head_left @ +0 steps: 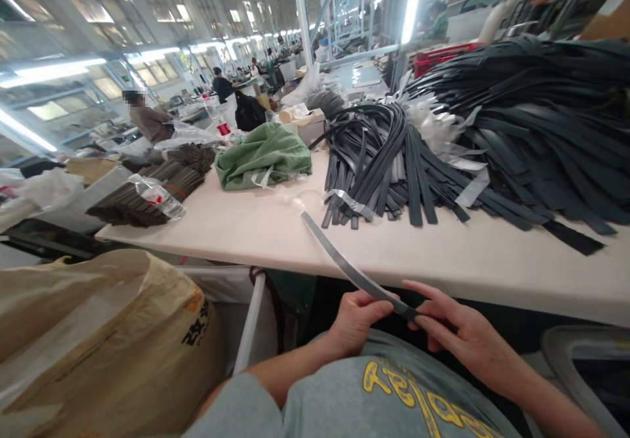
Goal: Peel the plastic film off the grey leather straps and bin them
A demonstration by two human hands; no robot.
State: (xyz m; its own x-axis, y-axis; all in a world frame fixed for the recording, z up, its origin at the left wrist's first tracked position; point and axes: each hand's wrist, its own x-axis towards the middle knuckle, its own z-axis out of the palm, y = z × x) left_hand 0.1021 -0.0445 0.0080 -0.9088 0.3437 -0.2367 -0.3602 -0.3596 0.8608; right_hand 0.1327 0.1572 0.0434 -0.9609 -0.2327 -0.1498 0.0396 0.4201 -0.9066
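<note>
A long dark grey strip [339, 259] runs from the tabletop down to my hands in front of my shirt. My left hand [358, 320] pinches it between thumb and fingers near its lower end. Just to the right, my right hand [453, 326] holds the strip's end between thumb and fingers, with the index finger stretched out. The strip's far end lies by a piece of clear film on the pale table [266, 228]. Behind it rests a bundle of dark strips [374, 155], with a larger pile of black strips [551, 123] at the right.
A green cloth [266, 155] lies mid-table. Bundled brown strips [157, 188] and a plastic bottle [156, 196] are at the left end. A large tan sack [113, 346] stands at the lower left. A red crate [443, 57] is behind. People work in the distance.
</note>
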